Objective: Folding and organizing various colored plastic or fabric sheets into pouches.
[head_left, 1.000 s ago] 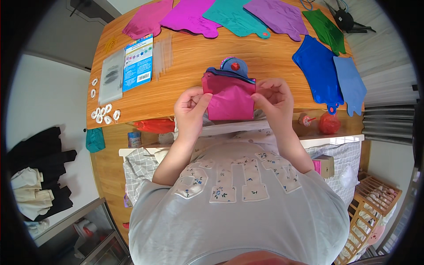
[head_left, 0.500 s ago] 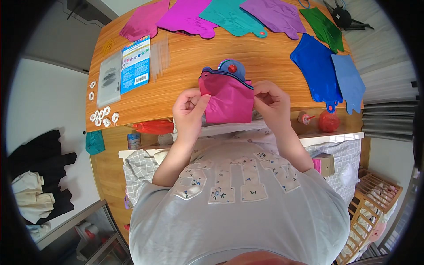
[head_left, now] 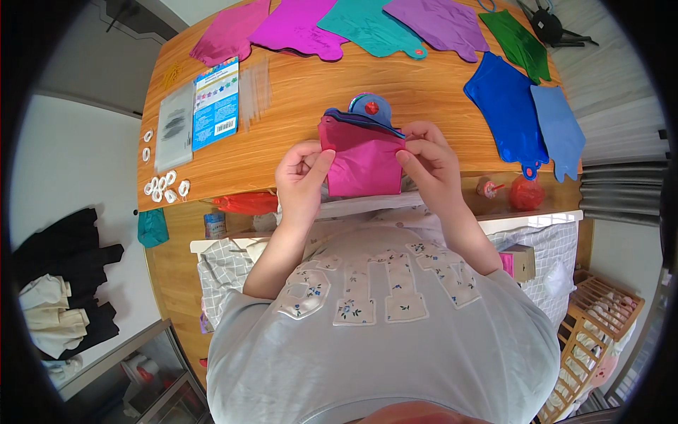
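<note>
A folded magenta foil balloon (head_left: 364,161) lies at the near edge of the wooden table (head_left: 296,106), held from both sides. My left hand (head_left: 302,178) pinches its left edge and my right hand (head_left: 429,164) pinches its right edge near the top corner. A blue foil balloon with a red valve (head_left: 371,107) pokes out from behind the magenta one.
Flat foil balloons lie along the far edge: pink (head_left: 229,35), magenta (head_left: 300,28), teal (head_left: 371,28), purple (head_left: 441,25), green (head_left: 522,46), dark blue (head_left: 508,109), light blue (head_left: 560,134). A printed package (head_left: 215,102), a clear bag (head_left: 175,126) and white rings (head_left: 166,185) sit at left.
My right hand has shifted slightly left and up along the balloon's right edge, narrowing the visible magenta foil. My left hand has stayed put.
</note>
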